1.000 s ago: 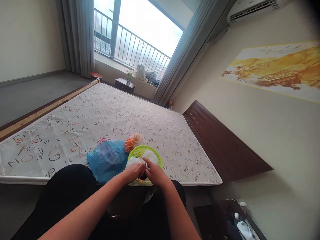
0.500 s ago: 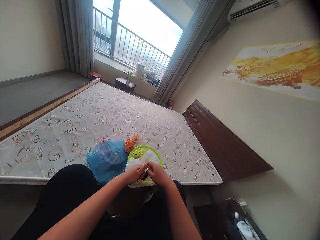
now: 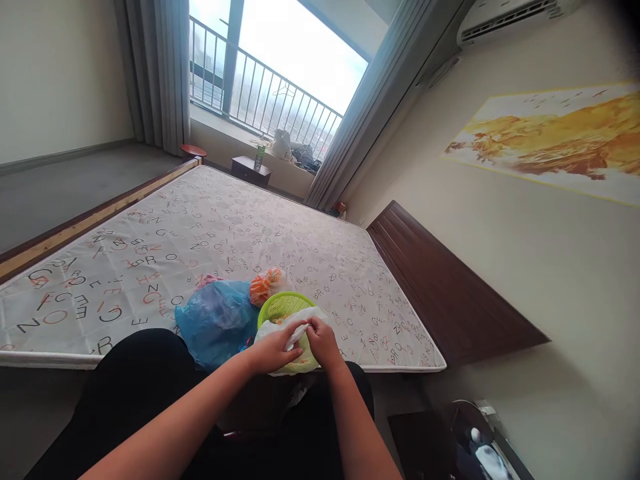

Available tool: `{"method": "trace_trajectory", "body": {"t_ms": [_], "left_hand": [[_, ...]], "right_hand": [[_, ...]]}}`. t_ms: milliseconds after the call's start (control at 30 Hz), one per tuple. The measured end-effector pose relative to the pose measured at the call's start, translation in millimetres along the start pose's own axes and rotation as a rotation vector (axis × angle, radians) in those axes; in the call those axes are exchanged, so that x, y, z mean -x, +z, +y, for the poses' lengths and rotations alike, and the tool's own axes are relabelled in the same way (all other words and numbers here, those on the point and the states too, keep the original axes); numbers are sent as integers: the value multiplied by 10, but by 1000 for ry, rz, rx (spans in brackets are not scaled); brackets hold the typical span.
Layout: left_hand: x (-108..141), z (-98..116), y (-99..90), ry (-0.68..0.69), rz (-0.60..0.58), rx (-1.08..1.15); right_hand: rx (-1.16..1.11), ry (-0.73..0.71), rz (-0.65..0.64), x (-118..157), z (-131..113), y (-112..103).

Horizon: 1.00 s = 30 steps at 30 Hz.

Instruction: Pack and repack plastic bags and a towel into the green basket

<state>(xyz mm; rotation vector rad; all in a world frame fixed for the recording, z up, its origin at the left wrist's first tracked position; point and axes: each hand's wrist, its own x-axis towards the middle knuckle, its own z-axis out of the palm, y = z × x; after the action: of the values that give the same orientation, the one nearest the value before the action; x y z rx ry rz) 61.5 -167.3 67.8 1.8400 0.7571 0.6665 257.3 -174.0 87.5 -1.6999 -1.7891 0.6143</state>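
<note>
on mattress, near its edge: blue bag; white bag draped over green basket, just beside the blue one; orange bag behind both. left hand and right hand on the white bag, fingers closed, pinching its plastic above the basket.

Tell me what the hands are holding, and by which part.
The left hand and right hand both pinch a thin white plastic bag by a gathered fold, above a green plastic basket. Which part of the bag that fold is cannot be told.
</note>
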Motion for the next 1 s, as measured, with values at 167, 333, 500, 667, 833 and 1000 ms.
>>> {"method": "trace_trajectory", "body": {"t_ms": [167,333,500,667,833,1000], "left_hand": [[-37,-26,-72,-7,-39,-54],[-41,-32,-94,-30,-75,-47],[-9,-35,-53,-60,-96,37],[-19,-4,-42,-21,-94,-51],[-54,-39,-5,-60,-172,-167],[-66,-162,65,-83,-106,-243]], "right_hand": [[-10,-2,-5,19,15,9],[6,12,22,25,35,2],[-25,29,36,39,10,7],[-57,53,38,51,32,21],[-39,59,18,69,71,62],[-57,72,19,88,58,123]]}}
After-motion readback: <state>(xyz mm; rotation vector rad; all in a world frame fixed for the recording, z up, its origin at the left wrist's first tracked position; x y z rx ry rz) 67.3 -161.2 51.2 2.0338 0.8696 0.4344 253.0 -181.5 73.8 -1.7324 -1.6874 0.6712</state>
